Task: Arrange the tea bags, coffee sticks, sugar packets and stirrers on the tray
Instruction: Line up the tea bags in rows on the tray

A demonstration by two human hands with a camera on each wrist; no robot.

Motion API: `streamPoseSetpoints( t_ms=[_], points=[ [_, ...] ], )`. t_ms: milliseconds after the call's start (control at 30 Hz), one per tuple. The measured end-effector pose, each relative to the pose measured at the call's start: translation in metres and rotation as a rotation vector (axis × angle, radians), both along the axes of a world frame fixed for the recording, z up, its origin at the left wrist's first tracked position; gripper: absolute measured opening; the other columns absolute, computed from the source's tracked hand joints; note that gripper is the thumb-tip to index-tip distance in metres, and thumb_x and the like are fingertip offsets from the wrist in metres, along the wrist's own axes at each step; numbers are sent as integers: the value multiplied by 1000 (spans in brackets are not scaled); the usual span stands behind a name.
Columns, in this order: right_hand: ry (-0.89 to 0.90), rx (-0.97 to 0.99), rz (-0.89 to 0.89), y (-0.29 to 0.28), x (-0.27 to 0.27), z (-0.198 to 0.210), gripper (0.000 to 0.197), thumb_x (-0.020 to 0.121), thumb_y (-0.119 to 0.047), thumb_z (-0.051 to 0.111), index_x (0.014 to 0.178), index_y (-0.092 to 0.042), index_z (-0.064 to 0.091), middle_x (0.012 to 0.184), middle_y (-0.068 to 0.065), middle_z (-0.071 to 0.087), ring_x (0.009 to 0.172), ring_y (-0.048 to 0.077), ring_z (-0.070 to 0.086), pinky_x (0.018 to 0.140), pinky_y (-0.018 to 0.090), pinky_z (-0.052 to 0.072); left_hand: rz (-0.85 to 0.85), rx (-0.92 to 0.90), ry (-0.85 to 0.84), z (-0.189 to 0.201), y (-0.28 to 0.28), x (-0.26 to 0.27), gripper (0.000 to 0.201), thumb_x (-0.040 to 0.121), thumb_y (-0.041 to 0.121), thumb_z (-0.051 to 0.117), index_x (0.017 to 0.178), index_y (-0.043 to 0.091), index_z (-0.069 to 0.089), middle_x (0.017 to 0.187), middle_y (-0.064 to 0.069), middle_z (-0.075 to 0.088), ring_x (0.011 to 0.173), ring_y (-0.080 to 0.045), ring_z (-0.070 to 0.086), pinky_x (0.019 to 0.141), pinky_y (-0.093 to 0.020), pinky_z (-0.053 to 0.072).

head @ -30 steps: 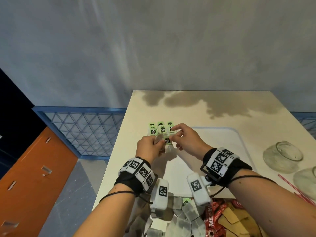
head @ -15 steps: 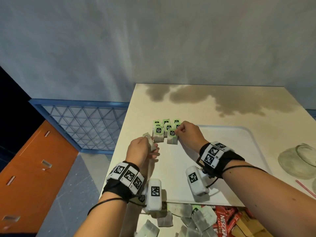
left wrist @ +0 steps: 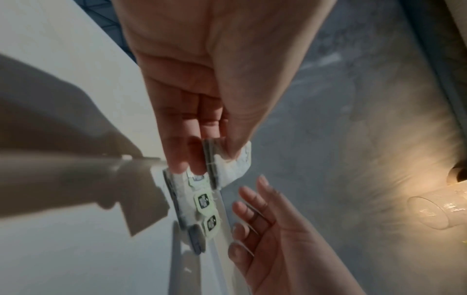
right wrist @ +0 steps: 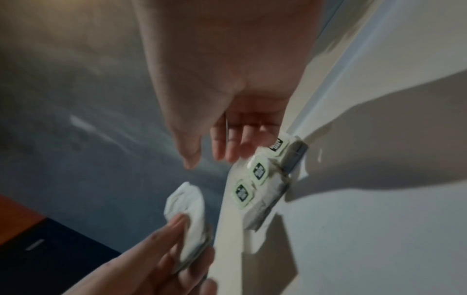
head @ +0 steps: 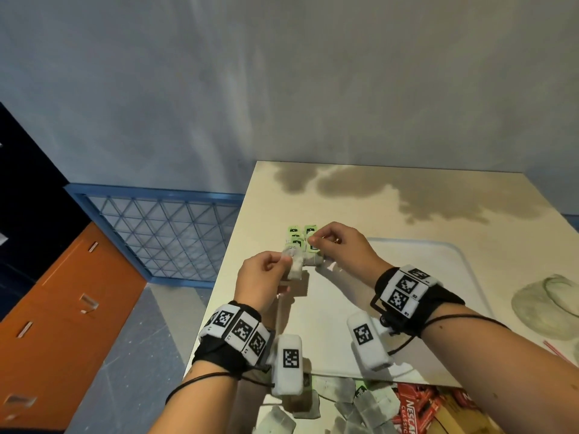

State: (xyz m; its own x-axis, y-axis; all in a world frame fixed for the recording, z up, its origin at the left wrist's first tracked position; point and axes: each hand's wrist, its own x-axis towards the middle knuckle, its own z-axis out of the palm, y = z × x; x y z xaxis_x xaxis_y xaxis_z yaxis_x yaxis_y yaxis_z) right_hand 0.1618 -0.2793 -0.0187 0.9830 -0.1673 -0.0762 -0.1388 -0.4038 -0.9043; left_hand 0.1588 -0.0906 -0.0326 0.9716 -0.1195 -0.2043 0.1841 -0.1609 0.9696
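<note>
My left hand [head: 283,261] pinches a white tea bag [head: 296,267] between thumb and fingers, just left of and touching a row of tea bags with green tags [head: 297,242] at the far left corner of the white tray [head: 407,292]. In the left wrist view the thumb presses the held tea bag [left wrist: 235,165] above the row [left wrist: 202,201]. My right hand [head: 313,242] hovers at the row's right side, its fingers [left wrist: 242,215] straight and spread, holding nothing. In the right wrist view its fingertips [right wrist: 227,151] reach the tags [right wrist: 257,173].
Loose tea bags [head: 360,402], red coffee sticks [head: 413,408] and brown packets [head: 454,415] lie in front of the tray. Two glass jars [head: 545,308] and red stirrers [head: 557,352] are at the right. The table's left edge drops off beside the row.
My left hand has brought its tea bag forward and right until it meets the row. My right hand has stayed at the row's right side.
</note>
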Motion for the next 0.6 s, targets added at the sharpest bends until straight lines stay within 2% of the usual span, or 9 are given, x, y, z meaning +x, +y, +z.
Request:
streamPoseSetpoints(
  t_ms=[67, 133, 167, 267, 367, 467, 600],
  points=[
    [-4, 36, 87, 6, -12, 10, 16, 87, -26, 72, 93, -11, 70, 80, 1, 65, 67, 10, 59, 57, 16, 44, -21, 9, -13, 5, -8, -4, 9, 91, 17, 68, 83, 14, 72, 81, -13, 73, 73, -27, 69, 67, -43, 61],
    [-21, 15, 107, 7, -21, 13, 11, 89, -19, 70, 85, -9, 68, 75, 1, 64, 65, 10, 58, 56, 15, 44, -37, 34, -39, 10, -16, -8, 6, 88, 17, 70, 83, 15, 73, 81, -9, 73, 78, -25, 70, 72, -41, 61],
    [-28, -2, 85, 6, -23, 14, 12, 90, -17, 69, 81, -11, 66, 74, 2, 64, 66, 12, 59, 58, 18, 46, -33, 89, -83, 11, -19, -9, 3, 87, 18, 71, 86, 15, 73, 84, -5, 74, 82, -22, 70, 76, -39, 59],
    [-35, -66, -37, 1, -30, 12, 17, 90, -20, 66, 75, -13, 61, 77, 8, 67, 75, 25, 64, 69, 37, 52, -17, 363, -286, 14, -27, -14, 18, 83, 24, 73, 100, 20, 71, 100, 3, 69, 89, -12, 66, 83, -32, 53],
    [-41, -107, -67, 2, -39, 13, 15, 89, -19, 64, 78, -9, 61, 80, 10, 68, 82, 29, 66, 75, 43, 54, -103, 454, -315, 17, -39, -24, 27, 80, 34, 75, 103, 22, 71, 105, 6, 69, 91, -10, 65, 84, -33, 53],
    [-57, -135, -42, 4, -48, 17, 12, 89, -18, 63, 80, -9, 61, 78, 6, 68, 78, 23, 63, 74, 39, 53, -117, 386, -263, 20, -48, -31, 29, 80, 39, 74, 102, 22, 73, 95, 7, 73, 84, -9, 69, 82, -32, 55],
    [-44, -95, 4, -5, -56, 13, 16, 92, -26, 66, 83, -12, 64, 81, 1, 67, 74, 15, 60, 74, 39, 53, -107, 306, -250, 17, -53, -31, 11, 87, 23, 68, 89, 19, 77, 75, 4, 75, 73, -14, 70, 78, -34, 57]
  ],
)
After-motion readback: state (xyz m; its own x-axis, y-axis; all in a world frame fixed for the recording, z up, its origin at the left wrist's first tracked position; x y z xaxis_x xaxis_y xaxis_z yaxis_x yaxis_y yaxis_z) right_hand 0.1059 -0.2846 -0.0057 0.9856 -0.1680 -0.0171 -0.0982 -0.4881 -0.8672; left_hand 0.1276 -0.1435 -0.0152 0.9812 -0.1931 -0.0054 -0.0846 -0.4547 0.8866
